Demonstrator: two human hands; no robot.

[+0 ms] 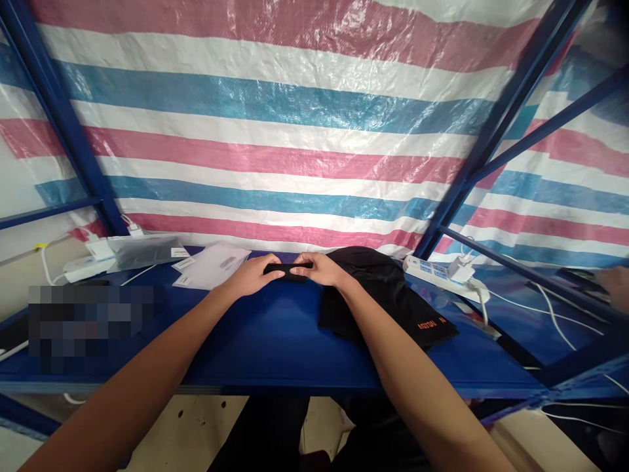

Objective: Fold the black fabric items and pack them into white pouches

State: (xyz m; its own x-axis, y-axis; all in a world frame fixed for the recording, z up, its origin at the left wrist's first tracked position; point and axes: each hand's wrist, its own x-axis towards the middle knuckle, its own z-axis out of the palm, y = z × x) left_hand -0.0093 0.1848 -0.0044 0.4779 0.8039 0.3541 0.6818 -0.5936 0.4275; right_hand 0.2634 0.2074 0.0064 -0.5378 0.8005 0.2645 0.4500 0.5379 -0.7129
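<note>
Both of my hands grip a small dark black bundle, long and narrow, in the middle of the blue shelf top. My left hand (253, 275) closes on its left end, thumb along the front. The right end is pinched in my right hand (322, 267), fingers over the top. Between the hands shows the black bundle (293, 274); whether it is folded cloth or something solid I cannot tell. Just right of it, partly behind my right forearm, lies a black garment (388, 288) with orange lettering. Clear plastic bags (216, 265) with labels lie by my left hand.
A white power strip (445, 278) with plugged-in chargers sits at the right, its cables trailing over the shelf (275, 341). Another power strip (88, 265) and a grey plastic bag (142, 252) are at the left. Blue posts (462, 177) frame a striped tarp (275, 131). Another person's hand (616, 285) shows far right.
</note>
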